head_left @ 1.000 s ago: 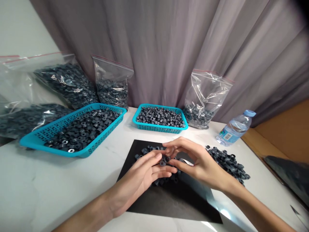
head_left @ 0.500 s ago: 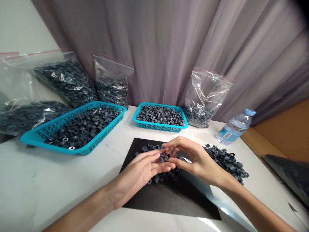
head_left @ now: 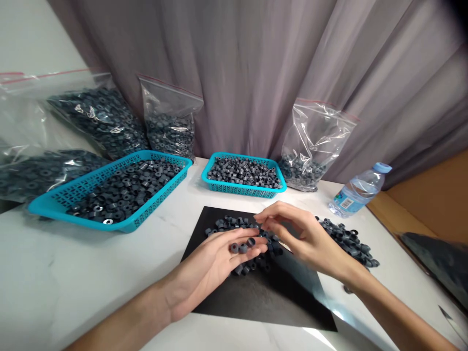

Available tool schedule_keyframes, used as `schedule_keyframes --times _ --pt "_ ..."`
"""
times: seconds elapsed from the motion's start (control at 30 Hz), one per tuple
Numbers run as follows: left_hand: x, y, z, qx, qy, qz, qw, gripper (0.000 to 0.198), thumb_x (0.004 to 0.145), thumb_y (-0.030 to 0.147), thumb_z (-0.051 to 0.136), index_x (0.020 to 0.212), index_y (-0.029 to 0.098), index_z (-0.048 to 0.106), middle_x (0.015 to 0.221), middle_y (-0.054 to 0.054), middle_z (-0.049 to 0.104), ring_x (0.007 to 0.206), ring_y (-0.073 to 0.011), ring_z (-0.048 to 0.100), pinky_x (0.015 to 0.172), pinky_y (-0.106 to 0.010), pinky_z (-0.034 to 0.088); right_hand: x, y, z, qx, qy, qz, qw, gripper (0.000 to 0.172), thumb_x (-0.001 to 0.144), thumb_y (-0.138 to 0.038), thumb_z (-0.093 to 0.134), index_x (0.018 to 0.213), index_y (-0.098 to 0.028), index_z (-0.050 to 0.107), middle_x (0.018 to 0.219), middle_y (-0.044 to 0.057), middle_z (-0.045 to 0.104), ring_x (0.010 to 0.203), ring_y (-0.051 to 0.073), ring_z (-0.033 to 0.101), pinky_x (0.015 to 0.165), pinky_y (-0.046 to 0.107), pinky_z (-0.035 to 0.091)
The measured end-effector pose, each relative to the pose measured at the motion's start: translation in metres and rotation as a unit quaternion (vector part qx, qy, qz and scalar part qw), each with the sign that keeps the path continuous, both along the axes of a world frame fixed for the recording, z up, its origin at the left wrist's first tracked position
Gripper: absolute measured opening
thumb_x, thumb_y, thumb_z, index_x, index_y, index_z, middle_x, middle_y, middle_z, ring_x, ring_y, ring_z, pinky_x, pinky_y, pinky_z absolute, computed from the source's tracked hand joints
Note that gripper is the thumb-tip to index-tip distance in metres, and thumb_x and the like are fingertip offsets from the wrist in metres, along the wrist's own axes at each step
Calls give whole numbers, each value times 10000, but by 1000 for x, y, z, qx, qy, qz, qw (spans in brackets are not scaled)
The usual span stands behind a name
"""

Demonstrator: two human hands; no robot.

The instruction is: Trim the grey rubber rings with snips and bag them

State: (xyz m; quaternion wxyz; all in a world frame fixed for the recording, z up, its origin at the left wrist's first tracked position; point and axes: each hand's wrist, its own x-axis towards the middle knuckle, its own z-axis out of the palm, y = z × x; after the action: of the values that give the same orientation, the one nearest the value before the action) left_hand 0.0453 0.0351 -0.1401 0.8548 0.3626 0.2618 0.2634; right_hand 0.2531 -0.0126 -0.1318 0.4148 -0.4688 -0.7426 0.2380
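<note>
Three small rings (head_left: 243, 247) lay loose on the upturned, unclenched fingers of the left hand (head_left: 215, 256). The right hand (head_left: 298, 231) hung just right of them, apart, fingers curled; whether it pinched anything, I could not tell.

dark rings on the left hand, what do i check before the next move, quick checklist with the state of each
1. Three rings resting on the left hand: ok, they lie on its open, upturned fingers.
2. Right hand apart from those three: ok, its fingertips show a gap.
3. Right hand free of any ring: cannot tell, its inner side is partly hidden.
4. Pile wholly on the black mat: cannot tell, the hands cover part of it.
5. Left basket and back basket upright: ok.
6. Bottle capped: ok.
</note>
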Motion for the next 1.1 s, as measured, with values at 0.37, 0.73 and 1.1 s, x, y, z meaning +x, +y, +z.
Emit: schedule_keyframes --times 0.37,0.73,1.1 --pt "2 -7 -5 -65 -70 -26 995 440 1024 442 481 1294 141 654 1334 -98 652 1378 -237 471 1203 -367 310 -54 -15 -26 57 -211 -89 972 183 970 -169 601 1144 -208 640 1009 96 629 906 265 586 767 421 539" --pt "0 7 -1 40 -84 -18 995 529 1004 410 468 1405 79 566 1503 -175 524 1464 -290 387 1248 -427 227 -40 5 -27 84 -44 -105 990 279 944 -82 514 1085 -266 668 1059 57 630 890 222 657 800 353 575" --pt "-4 29 -10 143 -27 98 984 363 906 363 652 1238 218 635 1304 -103 678 1275 -290 585 1083 -396 420 -19 41 6 212 -151 -178 949 293 893 -44 462 980 -262 637 947 47 668 885 233 646 801 351 561"
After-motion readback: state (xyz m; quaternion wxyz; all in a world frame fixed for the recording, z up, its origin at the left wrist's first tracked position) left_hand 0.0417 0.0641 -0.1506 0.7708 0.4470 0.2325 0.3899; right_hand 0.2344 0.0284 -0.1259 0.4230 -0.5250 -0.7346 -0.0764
